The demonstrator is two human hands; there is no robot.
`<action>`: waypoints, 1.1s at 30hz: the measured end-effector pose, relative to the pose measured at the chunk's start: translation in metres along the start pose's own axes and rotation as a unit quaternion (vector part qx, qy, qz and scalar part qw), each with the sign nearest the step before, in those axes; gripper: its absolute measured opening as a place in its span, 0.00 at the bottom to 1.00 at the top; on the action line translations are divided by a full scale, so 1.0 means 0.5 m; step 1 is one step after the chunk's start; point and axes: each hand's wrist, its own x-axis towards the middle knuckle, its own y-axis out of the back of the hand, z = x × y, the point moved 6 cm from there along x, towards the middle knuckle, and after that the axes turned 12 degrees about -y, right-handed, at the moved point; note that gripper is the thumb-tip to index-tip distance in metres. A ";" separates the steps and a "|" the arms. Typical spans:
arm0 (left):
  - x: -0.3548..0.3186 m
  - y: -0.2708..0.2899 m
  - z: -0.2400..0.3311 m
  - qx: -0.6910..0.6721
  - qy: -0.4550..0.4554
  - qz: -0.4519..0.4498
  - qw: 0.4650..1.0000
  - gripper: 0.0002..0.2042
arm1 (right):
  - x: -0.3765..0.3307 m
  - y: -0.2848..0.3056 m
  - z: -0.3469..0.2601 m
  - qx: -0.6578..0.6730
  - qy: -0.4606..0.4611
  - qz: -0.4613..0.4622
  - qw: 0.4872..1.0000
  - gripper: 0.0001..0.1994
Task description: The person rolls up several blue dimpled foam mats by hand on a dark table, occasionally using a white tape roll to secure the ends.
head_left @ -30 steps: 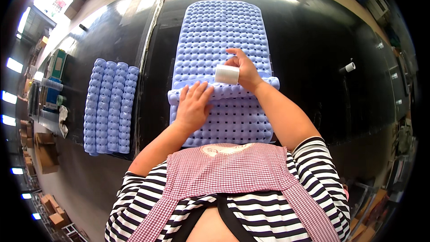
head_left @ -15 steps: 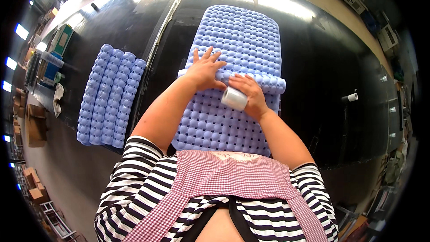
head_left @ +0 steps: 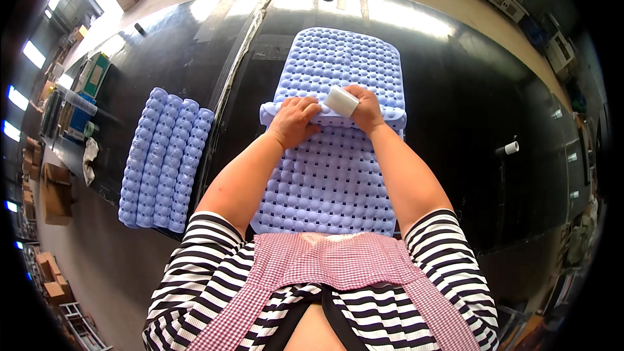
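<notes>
– What lies here?
– Black desk [head_left: 481,156]; central upon it, a blue bubbled mat [head_left: 325,188], partly rolled
– Next in size?
– Left hand [head_left: 292,125], fingers [head_left: 301,104] half-curled over the mat, hold unclear; right hand [head_left: 368,112], fingers closed around a whitish film roll [head_left: 339,101]

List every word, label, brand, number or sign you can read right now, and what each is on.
Readable text: none.
Apron: pale printed patch near its top, partly out of sight; not readable.
Green box at left: pale marking, too small to read.
Whitish roll in the right hand: no lettering visible.
Blue mat under the hands: no lettering visible.
</notes>
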 end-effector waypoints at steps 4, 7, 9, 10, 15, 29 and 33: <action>-0.033 0.034 0.103 0.006 -0.007 0.019 1.000 0.16 | -0.209 -0.017 -0.010 0.032 0.074 -0.014 0.997 0.15; -0.096 0.064 0.231 -0.073 0.045 -0.043 0.995 0.16 | -0.408 -0.035 -0.049 -0.210 0.235 -0.006 0.949 0.21; -0.128 0.044 0.262 -0.125 0.092 -0.097 0.983 0.15 | -0.479 -0.051 -0.030 -0.235 0.214 -0.024 0.948 0.24; -0.135 0.037 0.264 -0.133 0.099 -0.104 0.981 0.15 | -0.502 -0.062 -0.023 -0.250 0.212 -0.029 0.944 0.25; -0.064 0.040 0.177 -0.019 0.071 -0.036 0.997 0.10 | -0.449 -0.059 -0.018 -0.270 0.245 -0.007 0.931 0.24; -0.048 -0.030 0.145 0.064 0.033 -0.022 0.997 0.32 | -0.042 0.020 0.008 0.128 0.015 0.000 0.992 0.09; 0.011 -0.044 0.059 0.088 0.072 -0.087 0.990 0.34 | -0.087 0.018 -0.051 0.001 0.093 0.035 0.995 0.08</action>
